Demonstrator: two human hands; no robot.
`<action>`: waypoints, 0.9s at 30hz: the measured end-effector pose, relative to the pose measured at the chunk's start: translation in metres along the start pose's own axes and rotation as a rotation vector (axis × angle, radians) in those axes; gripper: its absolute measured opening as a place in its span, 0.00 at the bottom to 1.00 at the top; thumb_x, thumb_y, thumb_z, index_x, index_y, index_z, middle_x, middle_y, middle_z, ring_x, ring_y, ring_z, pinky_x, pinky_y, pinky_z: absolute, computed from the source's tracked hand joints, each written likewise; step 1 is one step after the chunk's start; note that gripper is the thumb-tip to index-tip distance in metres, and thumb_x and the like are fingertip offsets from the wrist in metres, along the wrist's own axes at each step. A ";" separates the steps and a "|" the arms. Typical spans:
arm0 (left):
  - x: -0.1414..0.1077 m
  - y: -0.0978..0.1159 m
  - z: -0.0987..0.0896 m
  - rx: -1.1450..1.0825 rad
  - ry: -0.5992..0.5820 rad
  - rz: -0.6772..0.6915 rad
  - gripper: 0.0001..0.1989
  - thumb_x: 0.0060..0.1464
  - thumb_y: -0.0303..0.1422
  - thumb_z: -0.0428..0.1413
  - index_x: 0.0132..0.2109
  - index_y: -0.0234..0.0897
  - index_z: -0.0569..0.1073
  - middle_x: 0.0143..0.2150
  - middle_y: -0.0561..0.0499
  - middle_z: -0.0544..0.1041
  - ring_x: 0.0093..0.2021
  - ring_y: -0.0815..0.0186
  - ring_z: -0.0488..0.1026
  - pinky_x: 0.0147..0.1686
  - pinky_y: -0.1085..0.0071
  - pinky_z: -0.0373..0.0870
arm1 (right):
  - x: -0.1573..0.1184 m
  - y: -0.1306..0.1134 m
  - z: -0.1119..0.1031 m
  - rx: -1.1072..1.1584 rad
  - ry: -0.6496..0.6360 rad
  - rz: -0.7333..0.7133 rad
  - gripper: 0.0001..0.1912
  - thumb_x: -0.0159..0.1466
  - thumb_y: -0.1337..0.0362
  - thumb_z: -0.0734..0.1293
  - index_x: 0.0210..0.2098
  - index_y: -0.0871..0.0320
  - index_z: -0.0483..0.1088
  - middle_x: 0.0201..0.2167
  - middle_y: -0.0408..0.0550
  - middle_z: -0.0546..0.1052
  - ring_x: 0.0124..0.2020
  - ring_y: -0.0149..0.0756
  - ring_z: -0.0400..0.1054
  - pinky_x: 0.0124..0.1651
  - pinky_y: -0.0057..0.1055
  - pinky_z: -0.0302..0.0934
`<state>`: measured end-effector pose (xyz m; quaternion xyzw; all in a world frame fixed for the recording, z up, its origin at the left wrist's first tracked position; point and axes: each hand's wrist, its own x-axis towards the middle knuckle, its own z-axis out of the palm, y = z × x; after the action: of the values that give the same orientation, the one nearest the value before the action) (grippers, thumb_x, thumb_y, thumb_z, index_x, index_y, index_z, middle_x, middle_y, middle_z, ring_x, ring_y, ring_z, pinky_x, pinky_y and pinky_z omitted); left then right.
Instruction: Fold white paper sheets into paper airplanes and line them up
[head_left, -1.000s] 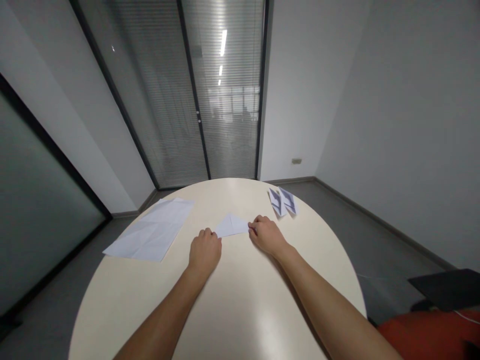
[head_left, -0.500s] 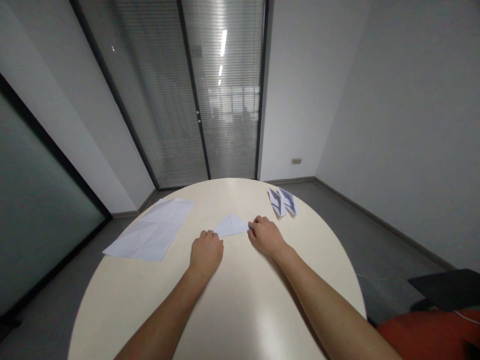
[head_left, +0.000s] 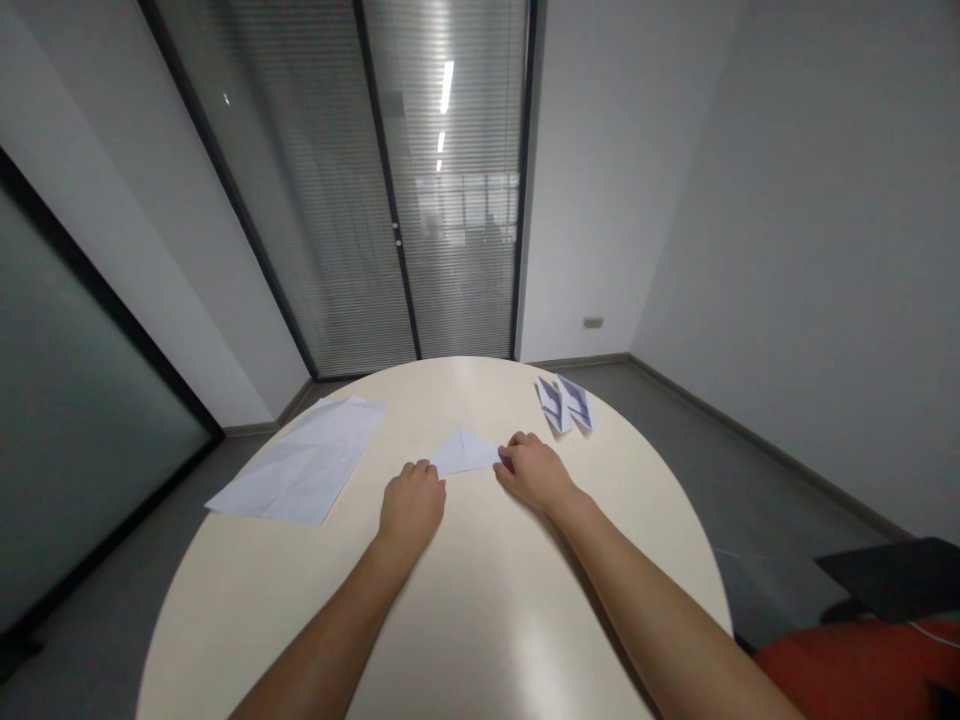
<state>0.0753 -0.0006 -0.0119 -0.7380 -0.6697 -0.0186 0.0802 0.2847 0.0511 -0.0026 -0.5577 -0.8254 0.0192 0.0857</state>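
A small folded sheet of white paper (head_left: pixel 465 453), triangular with a crease down its middle, lies on the round cream table (head_left: pixel 487 580). At its left corner is my left hand (head_left: pixel 413 503), fingers curled and closed on the paper's edge. My right hand (head_left: pixel 531 468) pinches the opposite corner, thumb and fingers together. Both hands rest on the tabletop, and their fingertips partly cover the paper's ends.
Several larger white paper sheets (head_left: pixel 304 465) with creases lie at the table's left. Two folded paper pieces (head_left: pixel 566 405) stand at the far right edge. Beyond the right side are a red seat (head_left: pixel 862 665) and a black flat object (head_left: pixel 892 578).
Hardly anything differs. My right hand has shifted very slightly at the corner of the folded paper; the left hand keeps its place.
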 end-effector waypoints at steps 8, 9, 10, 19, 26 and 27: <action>0.003 -0.007 0.002 0.002 -0.018 0.029 0.14 0.69 0.29 0.46 0.49 0.32 0.77 0.49 0.40 0.79 0.51 0.55 0.74 0.46 0.64 0.72 | 0.000 0.000 -0.001 -0.007 0.013 0.005 0.16 0.70 0.58 0.62 0.39 0.58 0.80 0.46 0.57 0.77 0.50 0.45 0.68 0.48 0.34 0.60; 0.003 -0.007 0.003 -0.001 -0.019 0.029 0.14 0.69 0.29 0.46 0.49 0.32 0.77 0.49 0.40 0.79 0.51 0.55 0.74 0.46 0.64 0.72 | 0.000 0.000 -0.001 -0.010 0.017 0.007 0.16 0.70 0.58 0.62 0.38 0.58 0.80 0.46 0.57 0.78 0.50 0.45 0.68 0.48 0.34 0.60; 0.003 -0.008 0.003 -0.006 -0.018 0.031 0.14 0.69 0.28 0.46 0.49 0.33 0.77 0.49 0.40 0.79 0.51 0.55 0.74 0.45 0.64 0.72 | 0.000 0.000 -0.001 -0.011 0.018 0.010 0.16 0.70 0.58 0.62 0.38 0.59 0.80 0.46 0.57 0.78 0.50 0.45 0.68 0.48 0.34 0.61; 0.005 -0.010 0.003 -0.036 -0.046 0.011 0.15 0.68 0.23 0.45 0.49 0.34 0.76 0.50 0.40 0.79 0.52 0.56 0.72 0.43 0.65 0.70 | 0.001 0.002 0.000 -0.012 0.019 0.029 0.17 0.71 0.57 0.62 0.40 0.57 0.81 0.45 0.56 0.79 0.50 0.45 0.69 0.49 0.34 0.61; 0.007 -0.010 0.005 -0.028 -0.040 0.004 0.16 0.69 0.24 0.43 0.48 0.34 0.76 0.46 0.40 0.79 0.50 0.56 0.73 0.41 0.66 0.71 | 0.004 -0.003 0.005 -0.054 0.034 0.124 0.17 0.69 0.58 0.63 0.40 0.60 0.81 0.43 0.59 0.80 0.49 0.48 0.70 0.46 0.36 0.62; 0.007 -0.010 0.006 -0.025 -0.037 0.004 0.16 0.69 0.24 0.43 0.48 0.34 0.76 0.46 0.40 0.79 0.50 0.56 0.73 0.41 0.66 0.71 | 0.004 -0.003 0.005 -0.062 0.039 0.134 0.16 0.69 0.58 0.63 0.40 0.60 0.81 0.43 0.59 0.80 0.48 0.48 0.70 0.45 0.36 0.62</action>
<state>0.0660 0.0079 -0.0155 -0.7404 -0.6695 -0.0134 0.0585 0.2795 0.0541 -0.0067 -0.6143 -0.7846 -0.0117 0.0829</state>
